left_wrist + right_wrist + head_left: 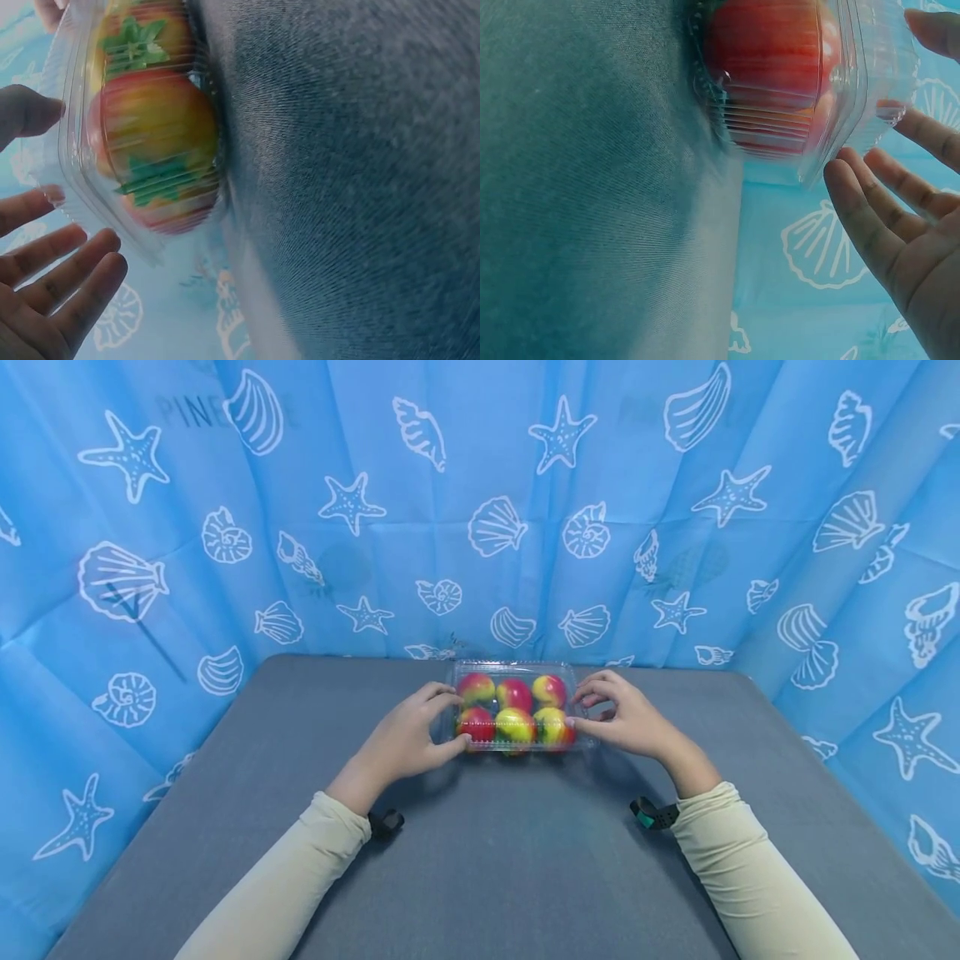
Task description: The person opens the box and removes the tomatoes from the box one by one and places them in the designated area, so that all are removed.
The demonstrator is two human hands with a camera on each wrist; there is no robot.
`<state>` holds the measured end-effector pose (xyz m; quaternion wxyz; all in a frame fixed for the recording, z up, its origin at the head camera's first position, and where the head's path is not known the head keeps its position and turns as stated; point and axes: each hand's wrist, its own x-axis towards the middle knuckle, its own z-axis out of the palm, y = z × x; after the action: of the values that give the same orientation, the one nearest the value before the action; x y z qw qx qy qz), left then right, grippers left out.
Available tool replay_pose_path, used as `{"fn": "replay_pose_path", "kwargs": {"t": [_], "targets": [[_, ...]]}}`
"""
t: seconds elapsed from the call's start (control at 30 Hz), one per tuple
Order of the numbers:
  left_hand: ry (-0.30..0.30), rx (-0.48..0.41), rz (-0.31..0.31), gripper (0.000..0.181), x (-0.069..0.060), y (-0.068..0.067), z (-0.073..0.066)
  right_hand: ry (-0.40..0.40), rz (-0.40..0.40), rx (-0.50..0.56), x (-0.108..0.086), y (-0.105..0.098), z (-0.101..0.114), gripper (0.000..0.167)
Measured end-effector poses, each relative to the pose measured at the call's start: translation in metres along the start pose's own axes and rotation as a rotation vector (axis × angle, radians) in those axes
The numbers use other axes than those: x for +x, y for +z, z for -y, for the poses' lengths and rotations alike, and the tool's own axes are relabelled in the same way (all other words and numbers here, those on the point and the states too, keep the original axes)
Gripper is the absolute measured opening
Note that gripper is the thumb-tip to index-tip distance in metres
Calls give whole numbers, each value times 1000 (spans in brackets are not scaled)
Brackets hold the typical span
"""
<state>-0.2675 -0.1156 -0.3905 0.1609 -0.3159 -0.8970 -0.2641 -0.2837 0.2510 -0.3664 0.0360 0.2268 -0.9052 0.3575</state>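
Observation:
A clear plastic clamshell box (517,747) sits near the far edge of the table, its ribbed lid (69,150) over several round red-and-yellow fruits (515,695). Green leaves (139,43) show on some fruits in the left wrist view; their exact kind is unclear. At the box's left end is my left hand (405,735), thumb and index fingertips touching the lid, the other fingers spread and fairly straight. My right hand (626,714) mirrors it at the right end, thumb and index fingertips against the lid's side. In the right wrist view its other fingers (862,210) extend beside the rim.
A grey cloth-covered table (510,860) lies beneath the box. Behind it and along both sides hangs a blue curtain (480,468) printed with white shells and starfish. Dark bands (655,814) show at both wrists, by the pale sleeves (742,860).

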Motion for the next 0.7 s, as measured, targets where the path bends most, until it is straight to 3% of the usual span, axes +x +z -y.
{"fn": "replay_pose_path", "kwargs": {"t": [0.17, 0.33, 0.53, 0.7], "targets": [[-45, -50, 2, 57, -1, -2, 2, 1, 3, 27, 0, -2, -3, 54], [-143, -176, 29, 63, 0, -2, 12, 46, -28, 82, 2, -2, -10, 48], [-280, -348, 125, 68, -1, 0, 22, 132, -13, 298, 2, -3, -19, 47], [-320, -436, 100, 60, 0, 0, 25, 177, -16, 414, 1, -4, -22, 49]]}}
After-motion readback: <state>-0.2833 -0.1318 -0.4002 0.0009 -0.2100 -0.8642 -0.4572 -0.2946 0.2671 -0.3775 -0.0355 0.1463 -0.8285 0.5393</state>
